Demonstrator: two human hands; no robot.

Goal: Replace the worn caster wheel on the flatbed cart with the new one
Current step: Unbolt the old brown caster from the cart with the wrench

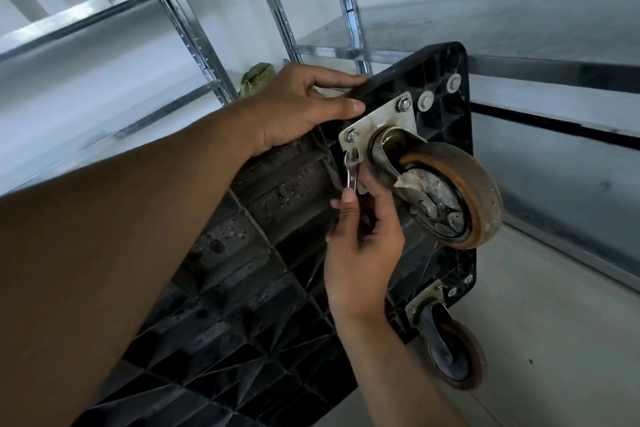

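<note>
The black flatbed cart [277,253] stands tipped on its side, ribbed underside facing me. A worn caster wheel [460,194] with a rusty orange tread sits on a metal mounting plate [381,118] bolted near the cart's upper corner. My left hand [304,104] holds the cart's top edge, fingers curled over it beside the plate. My right hand [363,236] pinches a small silver wrench [352,172], whose open jaw sits at the plate's lower left edge, just below a bolt [352,136].
A second caster [450,350] hangs at the cart's lower corner above the grey floor [554,340]. Metal shelving uprights and shelves [194,31] stand behind the cart. A green bundle [256,78] lies on a shelf behind my left hand.
</note>
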